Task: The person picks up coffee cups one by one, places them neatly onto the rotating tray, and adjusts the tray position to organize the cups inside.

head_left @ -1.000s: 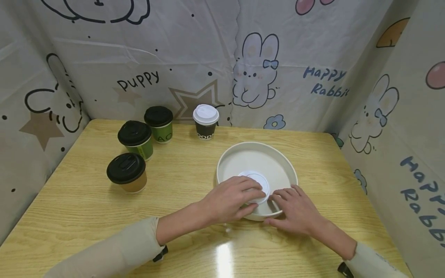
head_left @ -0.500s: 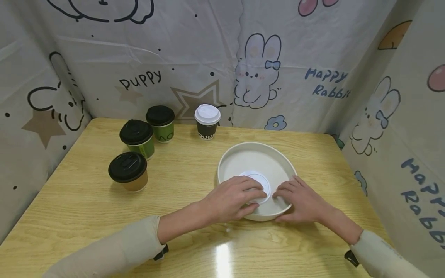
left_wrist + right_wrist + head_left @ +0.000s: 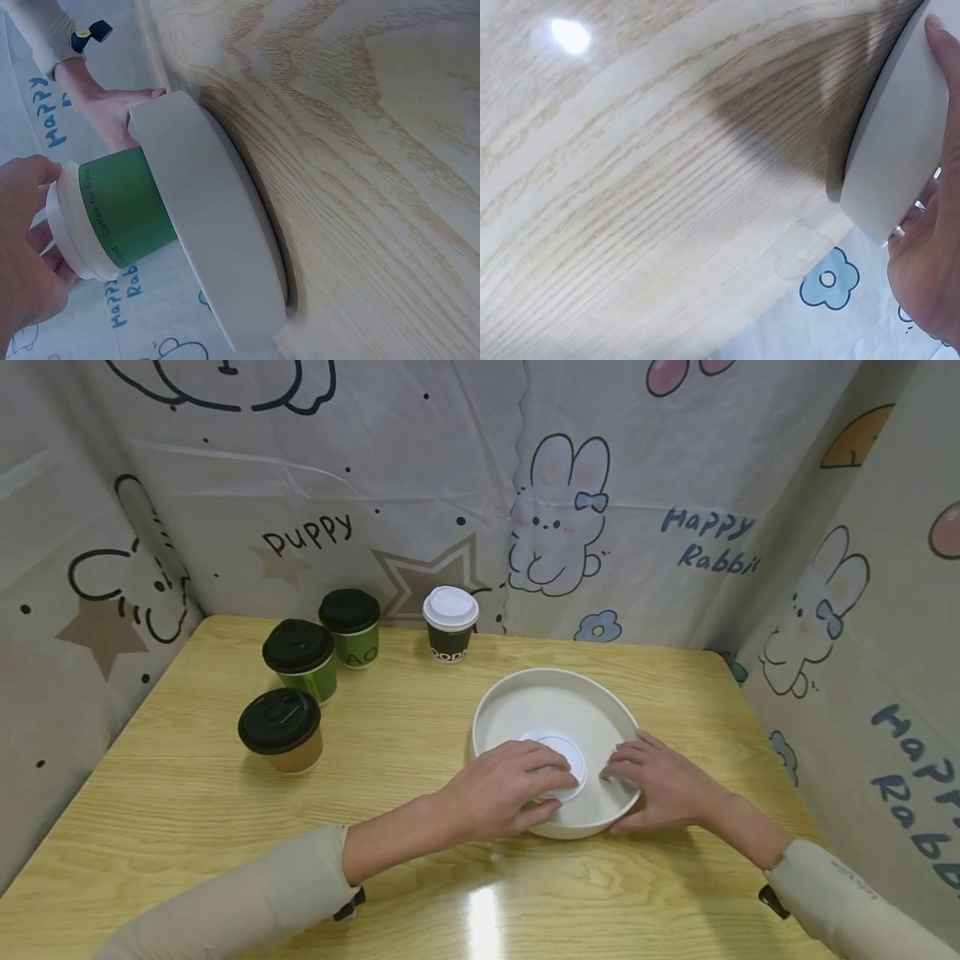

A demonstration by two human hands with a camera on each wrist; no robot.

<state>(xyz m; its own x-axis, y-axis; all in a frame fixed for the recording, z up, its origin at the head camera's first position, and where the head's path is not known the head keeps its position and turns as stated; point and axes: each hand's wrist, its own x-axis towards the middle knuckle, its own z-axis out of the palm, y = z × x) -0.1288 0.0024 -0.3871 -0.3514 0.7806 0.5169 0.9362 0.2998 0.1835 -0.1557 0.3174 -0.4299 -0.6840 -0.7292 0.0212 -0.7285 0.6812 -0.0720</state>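
Cartoon-print curtains boxed in the wooden bench point(image 3: 187, 793). Left hand point(image 3: 504, 789) gripped the white-lidded green cup point(image 3: 112, 217) standing in the round white tray point(image 3: 557, 687), near its front rim. Right hand point(image 3: 660, 781) lay on the tray's right rim, thumb on the outer wall. Best practice, I'd judge: pin the tray, keep the cup vertical. Four lidded cups point(image 3: 300, 658) sat back-left.

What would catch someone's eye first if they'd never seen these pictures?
Two hands meet at a white round tray on the wooden table: the left hand grips a green cup with a white lid standing in it, the right hand holds the tray's rim. Four lidded cups stand at back left.
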